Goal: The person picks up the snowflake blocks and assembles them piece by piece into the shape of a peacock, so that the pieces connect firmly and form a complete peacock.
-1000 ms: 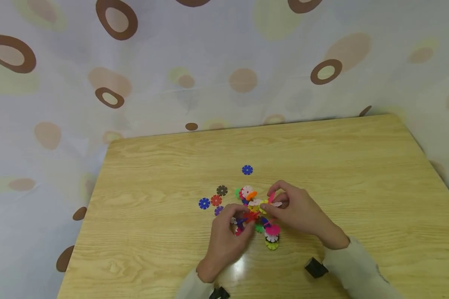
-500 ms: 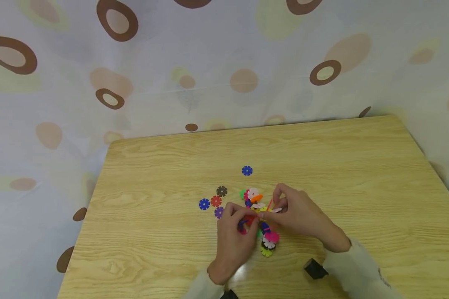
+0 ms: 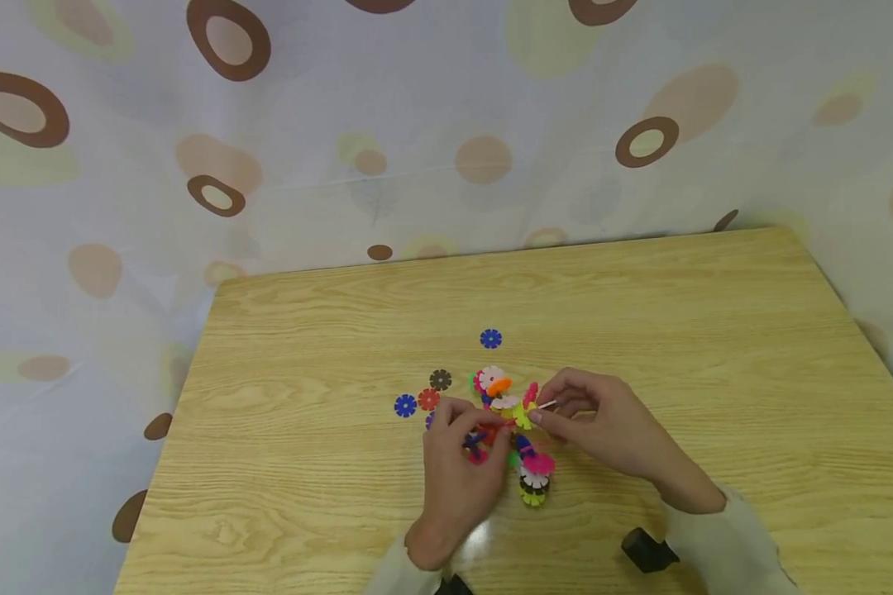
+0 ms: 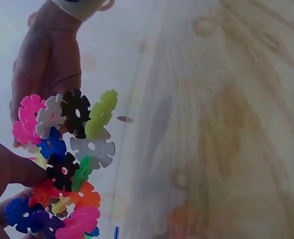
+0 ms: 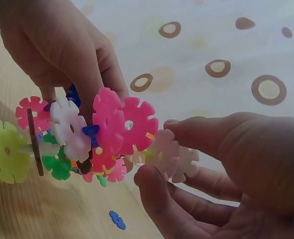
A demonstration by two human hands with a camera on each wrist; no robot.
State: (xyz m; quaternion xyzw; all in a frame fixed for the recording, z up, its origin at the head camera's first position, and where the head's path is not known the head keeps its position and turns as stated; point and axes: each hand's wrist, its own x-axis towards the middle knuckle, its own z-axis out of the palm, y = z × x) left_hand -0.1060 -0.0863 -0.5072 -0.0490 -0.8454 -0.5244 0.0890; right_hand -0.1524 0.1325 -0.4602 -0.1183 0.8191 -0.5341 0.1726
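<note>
A many-coloured build of notched plastic snowflake discs [image 3: 533, 478] is held up between both hands above the wooden table. With thumb and fingers, my left hand [image 3: 463, 471] pinches it near a red disc [image 4: 43, 193]. At the build's right side, my right hand [image 3: 603, 423] pinches a pale pink disc [image 5: 165, 149] between thumb and fingertip; another whitish disc [image 5: 186, 164] sits right behind it. Nearby on the build are bright pink discs [image 5: 137, 124] and a yellow disc [image 3: 522, 416]. An arm of white, black and lime discs points toward the person. Fingers hide part of the middle.
Loose discs lie flat on the table [image 3: 305, 355]: a blue one [image 3: 490, 339] farther back, and a black one [image 3: 441, 380], a red one [image 3: 428, 400] and a blue one [image 3: 405, 406] left of the build. A purple disc is partly hidden by the left hand. A patterned cloth [image 3: 417, 124] hangs behind.
My right hand has shifted slightly right, away from the left fingertips. The build has turned a little, and its yellow disc shows more than half a second ago. The loose discs stay put.
</note>
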